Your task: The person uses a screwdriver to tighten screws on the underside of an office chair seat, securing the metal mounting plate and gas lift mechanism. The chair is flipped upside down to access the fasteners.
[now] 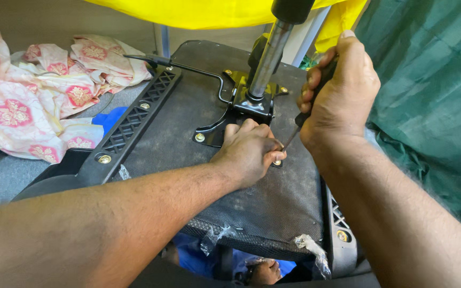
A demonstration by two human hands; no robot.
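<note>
Right hand [340,88] clenched on screwdriver [301,124], tip down at screw [277,161]; left hand [249,152] pressed on plate [241,106], fingers pinching near tip to steady it.

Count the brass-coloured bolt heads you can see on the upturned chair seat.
7: left rail; metal plate by screwdriver tip; right rail. Hands may hide more.

Floral pink cloth [33,90] lies left — green fabric [433,106] right, yellow sheet [198,13] above.
</note>
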